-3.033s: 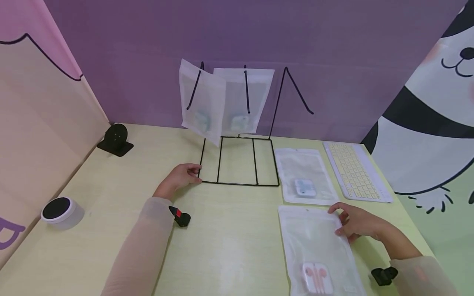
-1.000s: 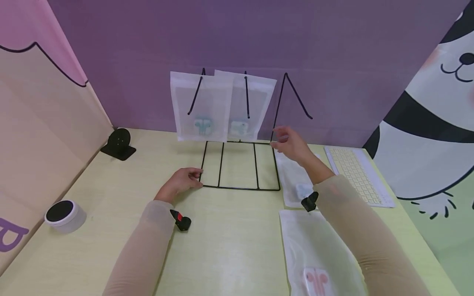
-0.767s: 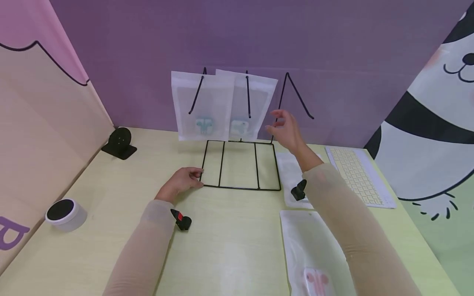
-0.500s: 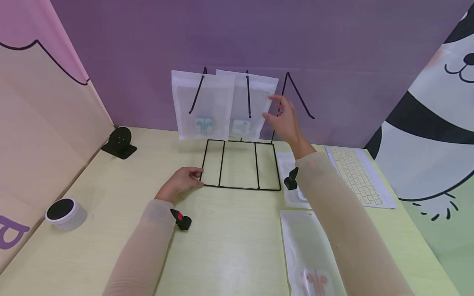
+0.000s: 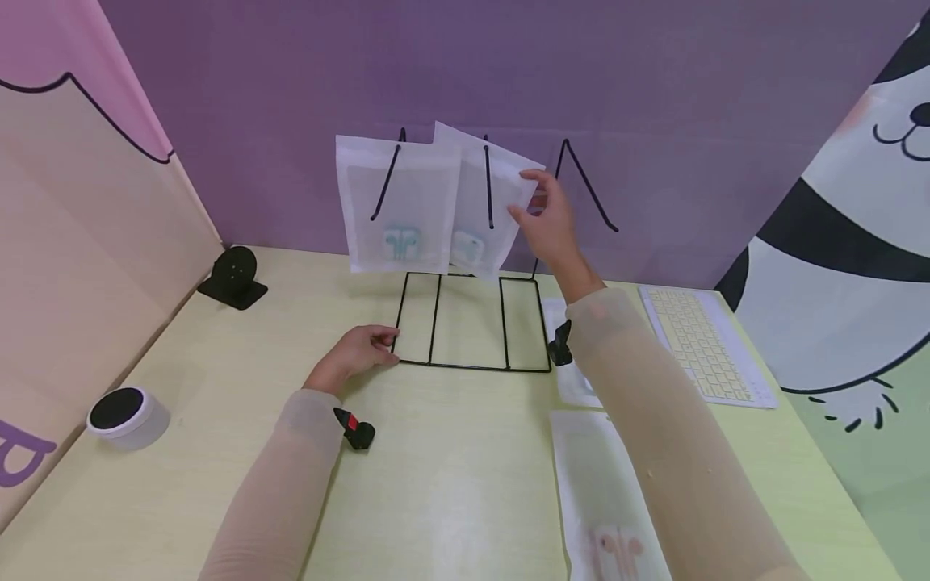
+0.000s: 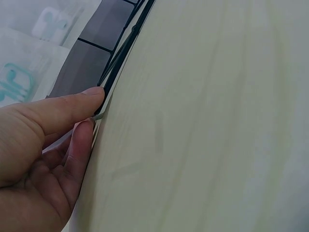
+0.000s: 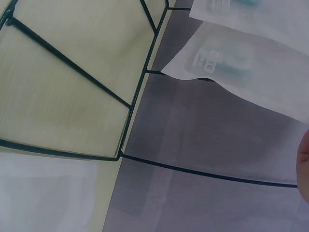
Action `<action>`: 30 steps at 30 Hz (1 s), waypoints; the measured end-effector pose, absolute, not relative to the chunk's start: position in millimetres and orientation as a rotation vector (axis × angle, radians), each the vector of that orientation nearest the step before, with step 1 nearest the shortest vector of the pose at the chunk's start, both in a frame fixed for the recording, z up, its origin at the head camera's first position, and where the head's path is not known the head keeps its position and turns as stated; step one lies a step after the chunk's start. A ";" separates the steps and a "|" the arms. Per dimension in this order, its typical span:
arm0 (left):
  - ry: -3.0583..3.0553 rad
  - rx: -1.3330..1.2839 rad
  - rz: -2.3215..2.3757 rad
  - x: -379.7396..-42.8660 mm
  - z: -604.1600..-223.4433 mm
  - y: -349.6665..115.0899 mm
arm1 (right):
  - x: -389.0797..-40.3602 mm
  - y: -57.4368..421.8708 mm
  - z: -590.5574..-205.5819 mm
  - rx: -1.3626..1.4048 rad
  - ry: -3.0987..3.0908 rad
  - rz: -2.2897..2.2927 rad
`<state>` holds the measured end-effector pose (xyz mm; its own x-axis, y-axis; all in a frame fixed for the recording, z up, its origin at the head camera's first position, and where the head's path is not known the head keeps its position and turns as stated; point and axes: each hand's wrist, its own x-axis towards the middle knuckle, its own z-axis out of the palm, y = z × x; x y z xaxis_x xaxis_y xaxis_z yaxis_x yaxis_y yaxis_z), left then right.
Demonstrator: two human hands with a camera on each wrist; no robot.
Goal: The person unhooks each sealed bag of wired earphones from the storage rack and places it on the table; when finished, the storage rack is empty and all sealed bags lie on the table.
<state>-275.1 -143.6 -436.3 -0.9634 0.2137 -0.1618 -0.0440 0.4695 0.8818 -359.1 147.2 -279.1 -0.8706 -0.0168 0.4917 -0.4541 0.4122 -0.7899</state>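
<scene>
On the black wire rack (image 5: 472,368), two white zip bags hang from the left and middle hooks. The left bag (image 5: 425,186) shows teal earphones through its front. My right hand (image 5: 550,222) pinches the right edge of the middle bag (image 5: 504,177), which hangs tilted and holds a pale case with light-teal earphones. Only a bit of the right hand (image 7: 303,164) enters the right wrist view. My left hand (image 5: 356,355) grips the rack base's front left corner; in the left wrist view its thumb and finger pinch the black wire (image 6: 99,99). The right hook (image 5: 590,186) carries no bag.
A bag with pink earphones (image 5: 617,553) lies at front right, partly under the right sleeve. Behind it lies another bag (image 5: 574,387), mostly covered. A white keyboard (image 5: 701,343) is at right. A white round tub (image 5: 129,418) and black stand (image 5: 234,278) are at left.
My right hand has risen from the bags on the table to the middle hanging bag and taken its edge. That bag has turned clockwise. The left hand has kept its hold on the rack.
</scene>
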 end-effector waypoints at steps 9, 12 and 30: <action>2.471 0.129 1.493 -273.8 -438.7 -142.2 | -353.1 138.5 -273.1 0.361 -2.188 1.368; 2.475 0.135 1.487 -274.0 -438.6 -142.0 | -345.1 138.5 -270.7 0.350 -2.192 1.338; 2.485 0.106 1.470 -272.9 -438.4 -140.9 | -277.3 147.7 -277.2 0.555 -2.074 1.117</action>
<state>-272.9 -140.9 -438.4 -0.9656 0.1896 -0.1780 -0.0648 0.4875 0.8707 -277.3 147.7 -277.2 -0.6587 -0.0394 0.7514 -0.6492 0.5345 -0.5411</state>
